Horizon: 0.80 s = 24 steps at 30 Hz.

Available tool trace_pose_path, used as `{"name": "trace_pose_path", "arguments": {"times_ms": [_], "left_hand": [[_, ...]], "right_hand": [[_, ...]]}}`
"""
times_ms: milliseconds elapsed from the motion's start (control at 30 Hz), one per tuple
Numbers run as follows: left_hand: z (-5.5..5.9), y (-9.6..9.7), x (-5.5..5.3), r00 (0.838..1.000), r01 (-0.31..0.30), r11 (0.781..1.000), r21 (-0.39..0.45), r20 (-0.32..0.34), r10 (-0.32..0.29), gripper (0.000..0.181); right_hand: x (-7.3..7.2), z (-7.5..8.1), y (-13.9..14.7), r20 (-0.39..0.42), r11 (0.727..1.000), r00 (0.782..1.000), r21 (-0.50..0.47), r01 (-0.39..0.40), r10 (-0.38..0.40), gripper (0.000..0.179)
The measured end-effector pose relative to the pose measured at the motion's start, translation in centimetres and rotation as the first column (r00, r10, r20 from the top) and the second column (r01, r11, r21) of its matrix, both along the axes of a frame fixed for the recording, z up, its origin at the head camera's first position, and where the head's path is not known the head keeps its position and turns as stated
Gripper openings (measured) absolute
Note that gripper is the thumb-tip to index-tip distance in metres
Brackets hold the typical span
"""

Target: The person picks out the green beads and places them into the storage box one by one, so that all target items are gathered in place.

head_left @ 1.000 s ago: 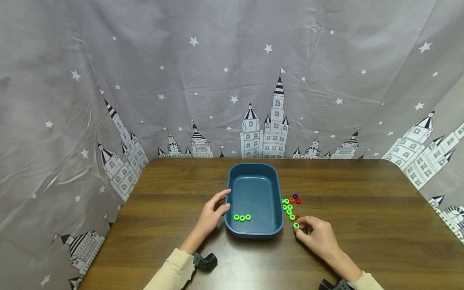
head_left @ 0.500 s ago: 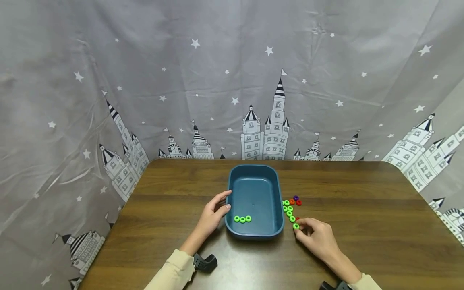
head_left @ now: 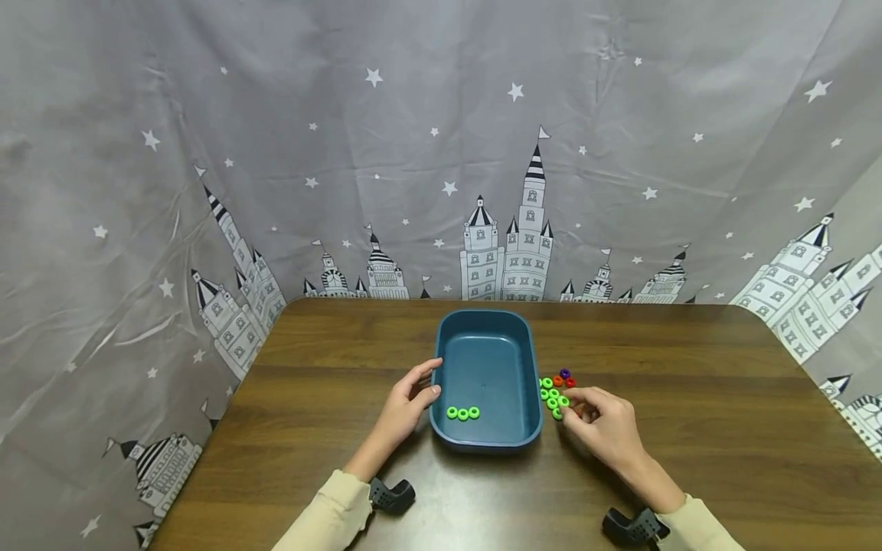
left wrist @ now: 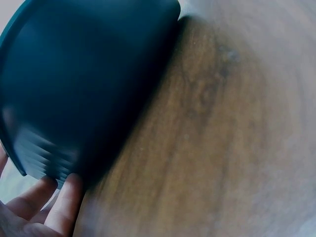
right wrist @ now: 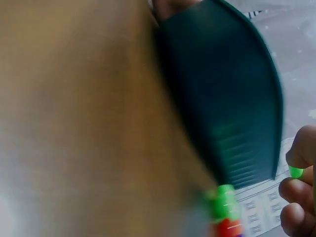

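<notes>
A dark blue plastic bin stands mid-table, with three green rings inside along its near left side. My left hand holds the bin's left side, fingertips at the rim and, in the left wrist view, fingers against the ribbed outer wall. Just right of the bin my right hand pinches a green ring between thumb and finger. In the head view this ring overlaps several more green rings on the table. A reddish ring is mostly hidden by the right hand's fingers.
Beyond the right hand lie an orange ring, a purple ring and a red ring. The brown wooden table extends on both sides. A grey curtain printed with castles and stars hangs behind it.
My right hand has raised the green ring off the table and moved slightly away from me, over the other rings. The left hand and bin stay in place.
</notes>
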State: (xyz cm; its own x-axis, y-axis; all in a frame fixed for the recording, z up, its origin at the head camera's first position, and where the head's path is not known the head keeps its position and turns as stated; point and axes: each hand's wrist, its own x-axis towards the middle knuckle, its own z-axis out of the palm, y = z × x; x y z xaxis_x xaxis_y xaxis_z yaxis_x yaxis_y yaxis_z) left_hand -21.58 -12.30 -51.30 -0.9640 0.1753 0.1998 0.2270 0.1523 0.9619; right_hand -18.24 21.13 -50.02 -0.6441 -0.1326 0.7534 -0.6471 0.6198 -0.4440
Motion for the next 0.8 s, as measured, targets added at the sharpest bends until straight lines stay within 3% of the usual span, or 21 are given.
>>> {"name": "trace_pose_path", "arguments": {"times_ms": [367, 800], "left_hand": [[0.1, 0.0, 0.0, 1.000, 0.013, 1.000, -0.009, -0.013, -0.013, 0.045], [0.1, 0.0, -0.3, 1.000, 0.013, 1.000, 0.006, -0.004, -0.013, 0.044]], "right_hand": [[-2.6, 3.3, -1.9, 0.043, 1.000, 0.999, 0.011, -0.010, 0.010, 0.017], [-4.3, 5.5, -6.1, 0.182, 0.996, 0.982, 0.059, -0.063, 0.052, 0.012]]}}
